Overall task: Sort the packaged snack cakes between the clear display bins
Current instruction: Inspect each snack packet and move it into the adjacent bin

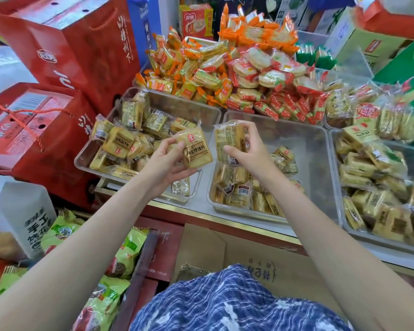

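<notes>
Behind our hands sit clear bins (296, 130); left hand (170, 161) and right hand (246, 149) each pinch a light, crinkly, crushable snack cake (197, 149), best held by its edges.

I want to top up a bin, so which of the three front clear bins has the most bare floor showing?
The middle bin: its far half lies bare, while the left bin and right bin are fuller.

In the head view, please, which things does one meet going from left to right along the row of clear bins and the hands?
Left bin → left hand holding a snack cake → right hand holding another snack cake → middle bin → right bin.
</notes>
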The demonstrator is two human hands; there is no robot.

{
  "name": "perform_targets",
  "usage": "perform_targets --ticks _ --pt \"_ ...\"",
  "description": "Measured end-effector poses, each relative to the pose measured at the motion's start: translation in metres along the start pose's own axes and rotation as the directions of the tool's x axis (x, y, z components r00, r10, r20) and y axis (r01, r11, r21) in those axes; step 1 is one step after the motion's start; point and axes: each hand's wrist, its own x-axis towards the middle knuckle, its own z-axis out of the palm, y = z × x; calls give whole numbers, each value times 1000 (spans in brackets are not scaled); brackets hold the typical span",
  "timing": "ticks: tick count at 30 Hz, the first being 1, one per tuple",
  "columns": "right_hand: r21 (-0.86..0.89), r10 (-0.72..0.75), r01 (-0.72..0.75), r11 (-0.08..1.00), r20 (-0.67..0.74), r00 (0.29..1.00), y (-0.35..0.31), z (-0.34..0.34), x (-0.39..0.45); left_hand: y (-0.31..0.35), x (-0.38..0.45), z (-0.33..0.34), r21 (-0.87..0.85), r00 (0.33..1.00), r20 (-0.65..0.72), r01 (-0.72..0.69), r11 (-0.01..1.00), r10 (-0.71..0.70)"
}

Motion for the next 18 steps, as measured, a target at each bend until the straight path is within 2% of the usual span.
perform_targets --ticks 3,5,7,9,14,18 --pt "-14 84 -83 996 130 988 -9 1 1 -2 0 3 8 996 12 90 996 -90" --pt "86 176 -201 976 236 956 -13 -3 0 0 -1 0 -14 991 31 129 991 -129" --pt "227 192 -273 935 322 927 -13 -9 0 4 -1 -5 -55 985 65 166 985 -163" --pt "264 183 -296 918 382 906 -12 -11 0 6 -2 -8 -66 980 81 187 980 -181" --pt "179 254 -343 922 390 885 -11 -6 2 7 -3 -7 48 984 103 143 989 -147" --pt "216 280 -369 904 352 893 -10 -5 0 6 -5 -5 112 970 196 125 986 -145"
